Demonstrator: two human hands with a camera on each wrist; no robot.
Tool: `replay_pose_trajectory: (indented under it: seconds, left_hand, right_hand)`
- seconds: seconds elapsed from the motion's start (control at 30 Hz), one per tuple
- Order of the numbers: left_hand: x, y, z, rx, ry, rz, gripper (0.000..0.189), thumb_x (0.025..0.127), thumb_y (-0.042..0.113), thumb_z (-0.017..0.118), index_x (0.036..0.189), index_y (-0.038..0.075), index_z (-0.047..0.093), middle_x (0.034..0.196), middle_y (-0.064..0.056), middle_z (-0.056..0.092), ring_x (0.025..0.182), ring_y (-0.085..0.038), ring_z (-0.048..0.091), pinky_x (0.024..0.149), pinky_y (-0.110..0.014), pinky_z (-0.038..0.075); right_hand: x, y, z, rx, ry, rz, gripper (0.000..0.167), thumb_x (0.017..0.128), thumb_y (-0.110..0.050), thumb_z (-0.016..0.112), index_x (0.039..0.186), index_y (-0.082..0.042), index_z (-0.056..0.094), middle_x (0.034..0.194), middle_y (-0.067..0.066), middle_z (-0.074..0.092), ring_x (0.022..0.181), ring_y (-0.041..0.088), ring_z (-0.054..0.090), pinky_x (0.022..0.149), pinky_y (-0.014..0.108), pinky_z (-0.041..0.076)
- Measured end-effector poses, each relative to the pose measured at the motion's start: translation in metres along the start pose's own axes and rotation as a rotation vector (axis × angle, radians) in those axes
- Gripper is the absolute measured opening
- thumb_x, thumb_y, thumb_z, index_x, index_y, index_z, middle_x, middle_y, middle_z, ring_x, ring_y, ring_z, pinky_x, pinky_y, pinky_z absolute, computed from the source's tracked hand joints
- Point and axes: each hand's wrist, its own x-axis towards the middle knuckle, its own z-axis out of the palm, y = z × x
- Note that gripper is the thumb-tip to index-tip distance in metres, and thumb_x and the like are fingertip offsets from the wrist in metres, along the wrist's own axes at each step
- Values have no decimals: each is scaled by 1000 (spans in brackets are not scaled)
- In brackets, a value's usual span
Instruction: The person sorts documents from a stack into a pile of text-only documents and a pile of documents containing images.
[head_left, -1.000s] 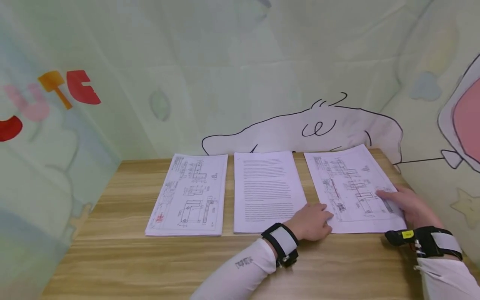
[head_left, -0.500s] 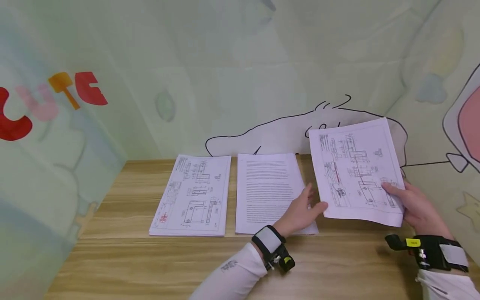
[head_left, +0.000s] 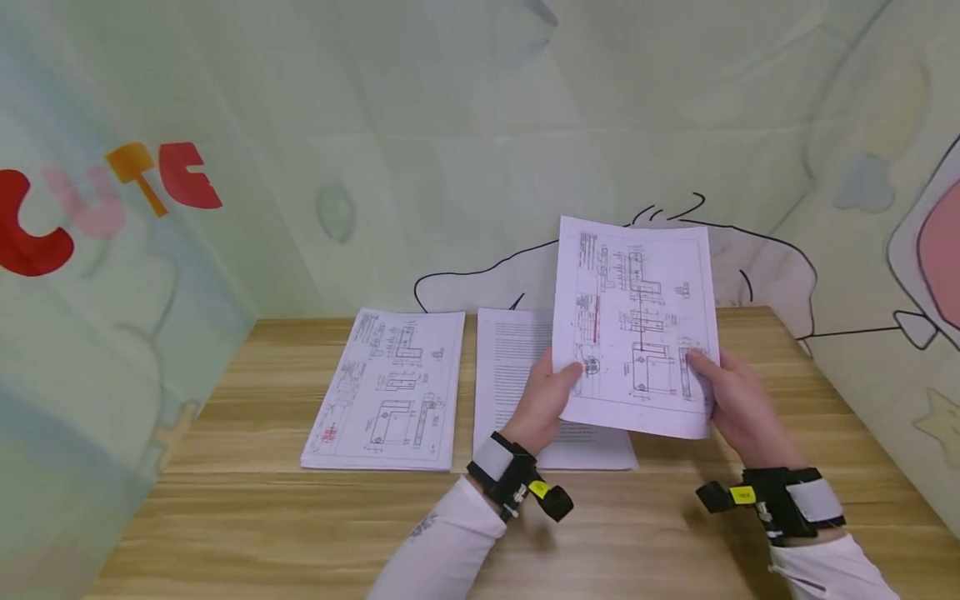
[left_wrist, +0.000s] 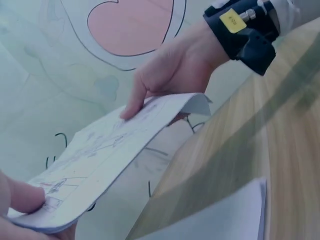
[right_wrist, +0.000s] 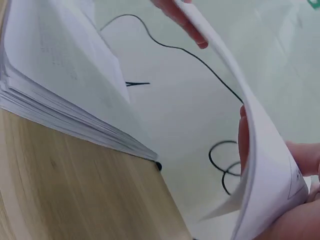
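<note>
Both hands hold a stack of paper sheets (head_left: 637,325) printed with technical drawings, raised above the table and tilted toward the head camera. My left hand (head_left: 542,400) pinches its left edge, thumb on the printed face and fingers behind. At the right edge my right hand (head_left: 746,408) grips it the same way, the thumb (left_wrist: 134,102) lying flat on top in the left wrist view. The raised sheets (right_wrist: 265,165) bow slightly in the right wrist view. Below and behind them lies a pile of text pages (head_left: 502,450), partly covered in the head view.
Another pile of drawing sheets (head_left: 382,392) lies at the left on the wooden table (head_left: 337,525). The text pile (right_wrist: 80,120) is thick, with its layered edge showing near the table's edge. A cartoon-printed cloth (head_left: 450,150) hangs behind the table.
The right-hand drawing stack has been lifted off the table and carried left, over part of the text pile. My left hand, earlier resting at its corner, now grips its left edge.
</note>
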Motion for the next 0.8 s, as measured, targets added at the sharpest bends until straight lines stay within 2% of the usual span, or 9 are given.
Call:
replay_pose_trajectory:
  seconds: [0.1,0.23,0.37,0.47,0.6,0.7,0.8]
  left_hand:
    - [-4,3,-16,51,28,30,42,105,20,42,147,29,40,129,0,62,115,-15,61,89,-27,49]
    - [-10,10,-37,151,93,89,40,107,26,41,147,30,40,128,-1,62,116,-15,60,94,-30,48]
    - [-16,23,-53,278,154,148,40,106,28,41,146,31,41,130,1,61,121,-15,60,102,-36,48]
    - [-21,36,-67,351,173,210,41,106,25,41,147,30,40,128,-2,63,117,-18,63,94,-36,53]
    - [-31,48,-92,439,207,279,40,105,21,44,145,24,44,120,-7,66,101,-20,68,77,-30,55]
    - [-40,52,-112,536,240,301,40,104,18,47,143,17,47,120,-10,67,99,-22,69,75,-29,56]
    - [-51,53,-133,644,261,306,42,103,16,49,144,13,46,124,-14,66,102,-25,70,77,-32,58]
  right_hand:
    - [-1,-3,16,-77,-24,-43,69,100,-47,50,158,-22,24,116,-17,59,97,3,58,80,22,48]
    - [-1,-8,38,-160,-52,-136,63,102,-40,50,156,-19,28,113,-18,64,93,2,64,77,22,53]
    - [1,-12,60,-283,-17,-202,59,103,-37,50,153,-13,34,108,-19,66,90,3,68,76,23,56]
    - [4,-13,79,-355,28,-226,56,102,-37,51,151,-13,39,109,-14,66,90,4,67,76,24,56]
    - [9,-11,108,-384,32,-254,50,104,-33,49,149,-14,43,120,5,66,91,8,67,77,24,55]
    - [11,-9,127,-413,-21,-267,46,106,-25,43,151,-13,40,128,17,61,96,16,64,80,26,54]
    - [11,-7,144,-455,-95,-267,46,107,-16,39,153,-13,36,130,18,59,100,24,61,83,29,51]
